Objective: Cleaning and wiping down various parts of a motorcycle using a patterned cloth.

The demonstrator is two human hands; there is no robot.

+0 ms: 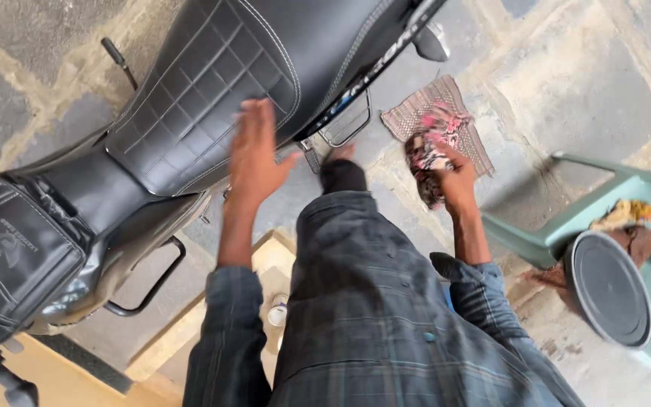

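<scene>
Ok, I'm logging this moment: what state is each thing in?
Left hand: open, fingers spread, raised beside the motorcycle seat.
Right hand: closed on the patterned cloth.
Patterned cloth: bunched, partly on the ground.
Round black lid: resting on the green chair.

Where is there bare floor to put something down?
Bare paving lies right of the patterned cloth, above the green chair. More lies far left, beyond the motorcycle seat. It is crowded between the left hand and the right hand gripping the rag.
</scene>
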